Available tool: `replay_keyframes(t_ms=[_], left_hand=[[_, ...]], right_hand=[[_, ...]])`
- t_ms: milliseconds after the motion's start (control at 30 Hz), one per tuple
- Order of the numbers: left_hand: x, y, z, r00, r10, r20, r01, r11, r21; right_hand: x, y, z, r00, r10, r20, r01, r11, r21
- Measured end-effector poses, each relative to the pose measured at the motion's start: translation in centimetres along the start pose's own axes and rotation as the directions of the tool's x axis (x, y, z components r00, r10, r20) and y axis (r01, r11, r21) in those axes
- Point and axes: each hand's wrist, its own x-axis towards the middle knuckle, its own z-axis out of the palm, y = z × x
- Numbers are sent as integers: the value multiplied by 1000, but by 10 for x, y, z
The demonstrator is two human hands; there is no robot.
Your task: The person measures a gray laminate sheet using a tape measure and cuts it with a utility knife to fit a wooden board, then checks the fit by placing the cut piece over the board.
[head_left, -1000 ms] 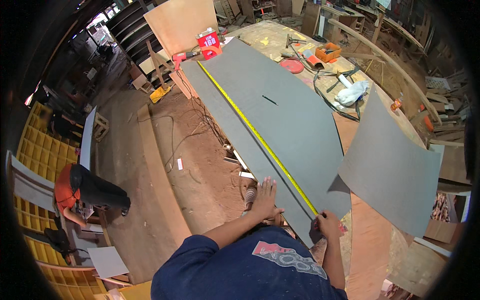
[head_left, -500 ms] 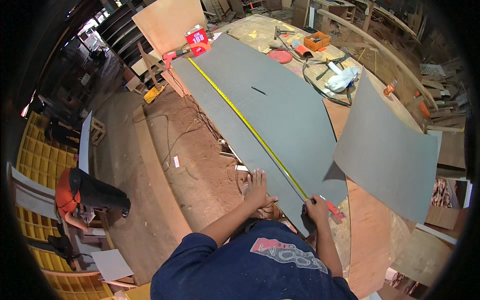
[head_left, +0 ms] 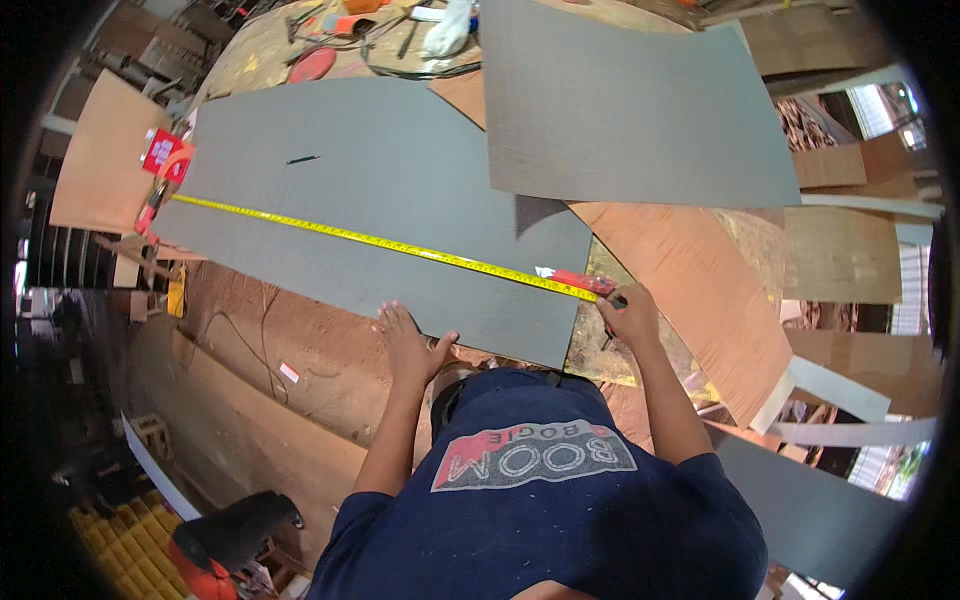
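A yellow tape measure (head_left: 385,243) stretches in a line across a large grey sheet (head_left: 400,150) on the workbench. At the tape's near right end, my right hand (head_left: 629,314) is closed on the tape measure, just past the sheet's right edge. Beside those fingers lies a red tool with a silvery tip (head_left: 577,280), which looks like a utility knife. My left hand (head_left: 406,345) rests at the sheet's front edge with its fingers stretched out and nothing in it. A dark pencil (head_left: 303,159) lies farther back on the sheet.
A red can (head_left: 165,155) and a red power tool (head_left: 150,212) stand by the tape's far end. A second, curved grey sheet (head_left: 630,110) overlaps reddish plywood (head_left: 690,290) at right. Bent over at lower left is another person (head_left: 235,530).
My view has turned to the right. The right hand and tape end now sit beyond the grey sheet's right edge, and the tape lies farther from the front edge.
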Motion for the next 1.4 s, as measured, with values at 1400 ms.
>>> replay_keyframes(t_ms=[1400], left_hand=[[-42,-35,-25,933,-61,-354,-99,903,-418]], right_hand=[[26,-100,2,673,-282,683,-36,911,411]])
